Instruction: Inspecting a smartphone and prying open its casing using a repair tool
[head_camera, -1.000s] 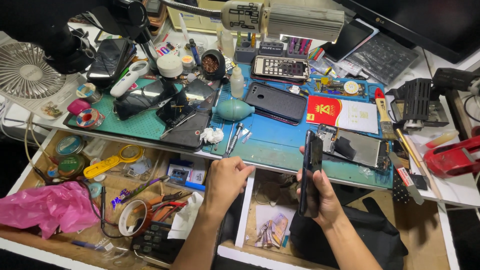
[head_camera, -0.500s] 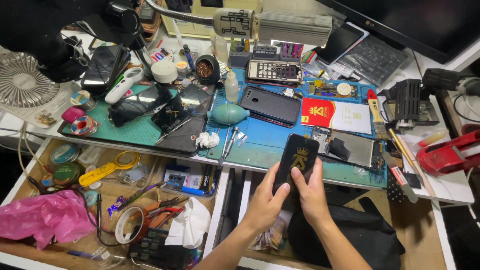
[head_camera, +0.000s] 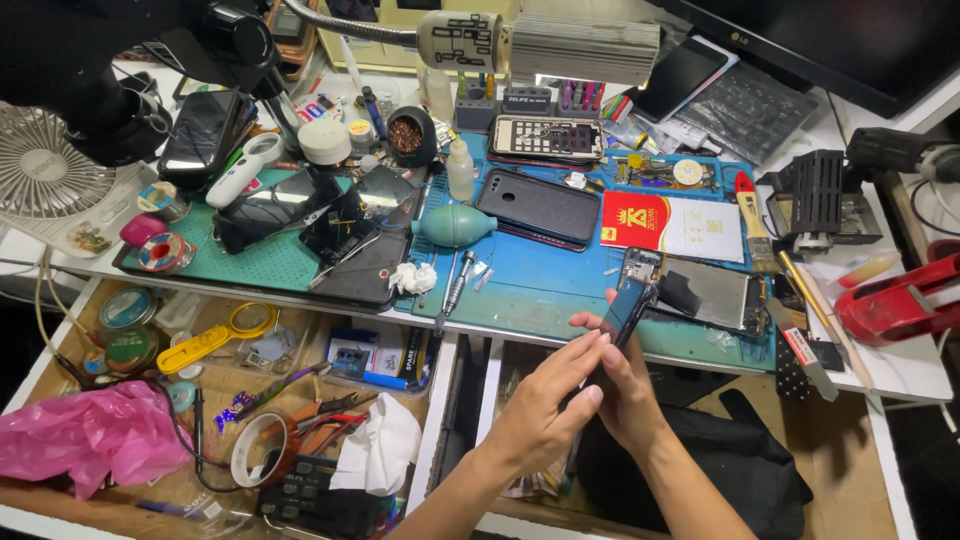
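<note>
- Both hands grip 1 dark phone (head_camera: 622, 318) above the desk's (head_camera: 560, 290) front edge: left hand (head_camera: 545, 405) pinching its lower side, right hand (head_camera: 625, 395) wrapped behind.
- Step looks like inspecting or fitting; next probably needs steady fingertip pressure.
- A red-and-white flat packet (head_camera: 672, 224) lies beyond, on the blue mat (head_camera: 540, 275).

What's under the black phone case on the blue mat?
The black case lies back up on the blue mat. A thin dark edge shows beneath its lower right side, perhaps another flat part. Whatever else lies under it is covered.
</note>
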